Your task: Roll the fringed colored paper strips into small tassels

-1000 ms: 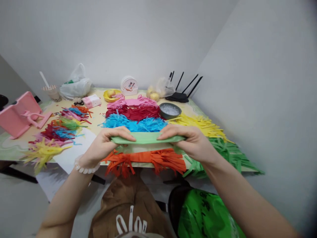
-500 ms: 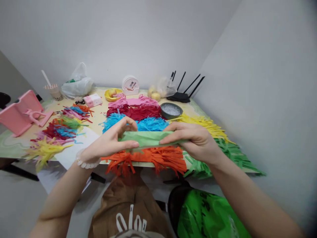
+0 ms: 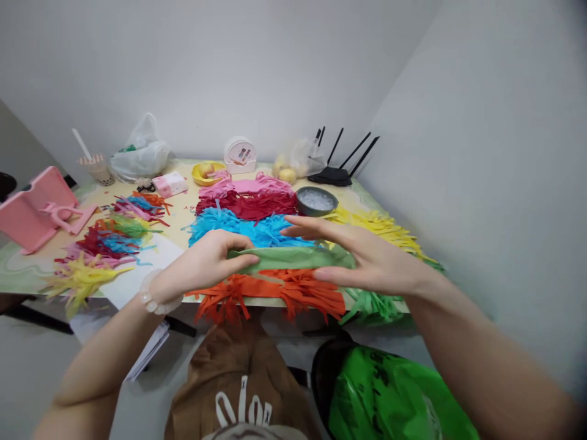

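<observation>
A folded strip of light green tissue paper [image 3: 293,258] is held level above the table's front. My left hand [image 3: 213,260] pinches its left end between thumb and fingers. Around the strip's right end, my right hand [image 3: 362,253] is open, thumb and fingers spread apart; whether it touches the paper I cannot tell. Just below lies an orange fringed paper bundle [image 3: 275,288], its cut ends hanging over the edge. Behind the strip are blue [image 3: 247,227], dark red [image 3: 257,206] and pink fringed bundles [image 3: 245,185].
Yellow fringe [image 3: 380,229] and green fringe [image 3: 376,305] lie right, multicoloured tassels [image 3: 110,235] left. A grey bowl [image 3: 316,200], black router [image 3: 330,176], yellow bowl [image 3: 202,177] and drink cup [image 3: 98,170] stand further back. A pink stand [image 3: 41,208] is far left.
My right hand has let go of the strip's right end, its fingers opening and spreading. My left hand has moved slightly lower, still pinching the left end.
</observation>
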Tool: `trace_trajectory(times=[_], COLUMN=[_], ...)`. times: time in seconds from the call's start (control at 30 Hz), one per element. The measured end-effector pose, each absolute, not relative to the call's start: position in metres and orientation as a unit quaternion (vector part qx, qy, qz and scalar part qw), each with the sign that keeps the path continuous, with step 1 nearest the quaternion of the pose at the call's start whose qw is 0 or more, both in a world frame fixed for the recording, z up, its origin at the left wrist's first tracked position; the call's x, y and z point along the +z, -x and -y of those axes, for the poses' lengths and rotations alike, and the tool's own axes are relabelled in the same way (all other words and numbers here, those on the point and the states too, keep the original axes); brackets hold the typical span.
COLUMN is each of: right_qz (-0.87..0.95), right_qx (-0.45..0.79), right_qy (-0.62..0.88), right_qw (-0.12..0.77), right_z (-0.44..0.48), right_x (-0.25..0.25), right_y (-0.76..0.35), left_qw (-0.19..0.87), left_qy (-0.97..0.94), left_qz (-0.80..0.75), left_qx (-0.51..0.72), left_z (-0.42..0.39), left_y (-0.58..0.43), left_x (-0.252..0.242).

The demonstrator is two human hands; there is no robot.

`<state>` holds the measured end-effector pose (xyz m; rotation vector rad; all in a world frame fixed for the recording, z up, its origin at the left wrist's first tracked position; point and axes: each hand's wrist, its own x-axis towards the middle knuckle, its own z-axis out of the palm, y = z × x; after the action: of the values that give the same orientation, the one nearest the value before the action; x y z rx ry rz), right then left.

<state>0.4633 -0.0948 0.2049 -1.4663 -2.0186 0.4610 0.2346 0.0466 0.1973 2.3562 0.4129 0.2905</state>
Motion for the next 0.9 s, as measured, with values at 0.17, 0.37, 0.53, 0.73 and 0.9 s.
trace_trajectory(times=[0.17, 0.37, 0.53, 0.73, 0.9], right_qz=[0.696, 0.591, 0.555, 0.570, 0.606], right_qx=[0.211, 0.295, 0.300, 0.281, 0.199], right_qy=[0.608, 0.568, 0.515, 0.501, 0.554], right_qw=[0.319, 0.491, 0.580, 0.588, 0.535], right_z=[0.084, 0.092, 0.094, 0.092, 0.092], right_x=[0.195, 0.176, 0.159, 0.151, 0.154], right_y=[-0.447, -0.444, -0.440, -0.440, -0.441], left_qw=[0.356, 0.519, 0.620, 0.619, 0.499], left_qy=[-0.912, -0.800, -0.719, -0.724, -0.794], left_qz=[-0.155, -0.198, -0.145, -0.122, -0.155], left_qx=[0.132, 0.225, 0.278, 0.279, 0.311], left_z=[-0.043, -0.043, -0.046, -0.050, -0.046], left_y=[-0.231, -0.223, -0.221, -0.218, -0.221], left_x=[0.197, 0.184, 0.169, 0.163, 0.165])
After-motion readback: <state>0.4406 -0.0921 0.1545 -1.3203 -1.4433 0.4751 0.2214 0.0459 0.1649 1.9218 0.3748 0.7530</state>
